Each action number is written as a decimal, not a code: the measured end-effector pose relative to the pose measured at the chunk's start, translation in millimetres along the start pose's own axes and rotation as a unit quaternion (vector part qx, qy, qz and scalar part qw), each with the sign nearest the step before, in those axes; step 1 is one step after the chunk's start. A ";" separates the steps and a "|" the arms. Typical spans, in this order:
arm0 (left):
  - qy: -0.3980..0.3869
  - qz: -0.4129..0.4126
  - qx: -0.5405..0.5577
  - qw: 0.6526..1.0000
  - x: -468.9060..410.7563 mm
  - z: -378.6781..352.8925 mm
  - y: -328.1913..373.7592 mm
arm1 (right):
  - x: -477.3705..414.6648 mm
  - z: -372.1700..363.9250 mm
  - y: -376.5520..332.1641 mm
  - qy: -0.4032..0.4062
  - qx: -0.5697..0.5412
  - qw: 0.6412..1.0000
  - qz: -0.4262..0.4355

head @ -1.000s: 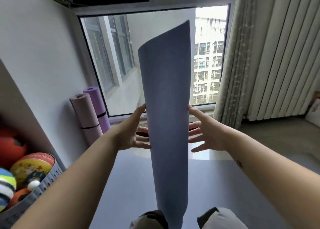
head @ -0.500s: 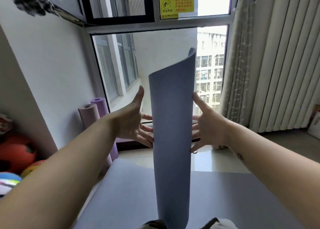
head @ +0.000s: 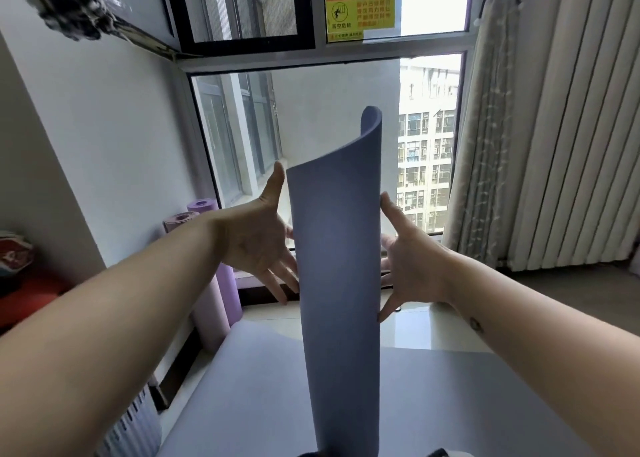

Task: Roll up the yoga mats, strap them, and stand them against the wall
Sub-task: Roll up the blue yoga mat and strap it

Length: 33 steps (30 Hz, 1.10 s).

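Rising from the bottom edge of the view, the blue-grey yoga mat [head: 339, 248] stands upright right in front of you, curled into a loose open tube whose top edge slants up to the right. You have your left hand [head: 263, 245] and your right hand [head: 412, 266] on either side of it, well apart, fingers splayed and straight, only the tips and thumbs touching its edges; neither hand is clamped on it. Under it a flat sheet [head: 242, 387] of the same colour lies spread on the floor [head: 408, 328]. Whether sheet and tube are one piece you cannot tell, since the frame cuts off the tube's foot.

At lower left a ribbed basket [head: 135, 425] is half cut off by the frame. Farther left, red shapes [head: 27, 290] are too blurred to make out.

Beyond your left forearm, a pale purple roll [head: 211, 318] and a darker purple roll [head: 230, 290] stand side by side against the wall [head: 104, 145], just beside the window [head: 242, 145]. Your arm hides their middles, so any straps are out of sight.

The upright tube blocks the centre of the window. High up, a yellow sticker [head: 360, 9] is on the glass, its print too small to read. A tied curtain [head: 485, 145] and a pleated drape [head: 571, 127] hang at right.
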<state>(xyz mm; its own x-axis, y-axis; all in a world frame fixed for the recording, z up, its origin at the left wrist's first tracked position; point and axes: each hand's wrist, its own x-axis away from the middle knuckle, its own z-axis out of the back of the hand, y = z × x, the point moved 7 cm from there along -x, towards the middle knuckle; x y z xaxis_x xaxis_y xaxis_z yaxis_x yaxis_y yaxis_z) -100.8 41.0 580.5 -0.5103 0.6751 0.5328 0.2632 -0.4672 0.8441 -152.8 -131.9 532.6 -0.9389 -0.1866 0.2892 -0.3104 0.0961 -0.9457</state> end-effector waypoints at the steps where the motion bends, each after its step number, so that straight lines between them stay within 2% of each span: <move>1: -0.007 0.003 -0.012 1.000 1.4 0.9 1.5 | -1.6 -0.9 -0.1 -0.006 0.004 1.000 -0.003; 9: -0.027 0.012 -0.059 0.998 10.8 2.8 9.9 | -12.3 -10.4 -0.9 -0.030 0.026 0.999 -0.009; 18: -0.001 -0.013 0.038 0.999 13.5 -5.7 1.2 | -15.3 -6.7 10.3 -0.025 0.002 1.000 -0.006; 24: 0.108 -0.054 0.022 0.993 20.2 -3.0 14.2 | -11.6 -16.3 -1.8 0.087 0.010 0.996 -0.010; 27: 0.122 -0.059 0.051 0.989 17.8 -1.0 13.1 | -9.3 -15.2 -6.3 0.111 0.015 0.994 0.005; 29: 0.120 -0.048 0.077 0.989 17.7 0.4 8.9 | -6.9 -12.5 -7.2 0.096 -0.006 0.995 0.007; 33: 0.110 -0.029 0.105 0.988 19.0 2.8 3.5 | 2.5 -26.9 -17.2 0.012 -0.004 1.000 0.017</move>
<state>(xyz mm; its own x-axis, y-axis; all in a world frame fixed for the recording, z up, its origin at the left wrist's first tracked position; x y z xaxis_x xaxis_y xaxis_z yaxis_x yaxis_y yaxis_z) -107.3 53.7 593.8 -0.6895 0.5453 0.4766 0.3802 -0.2876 0.8791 -153.8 -107.8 553.6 -0.9522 -0.1602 0.2601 -0.2792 0.1107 -0.9538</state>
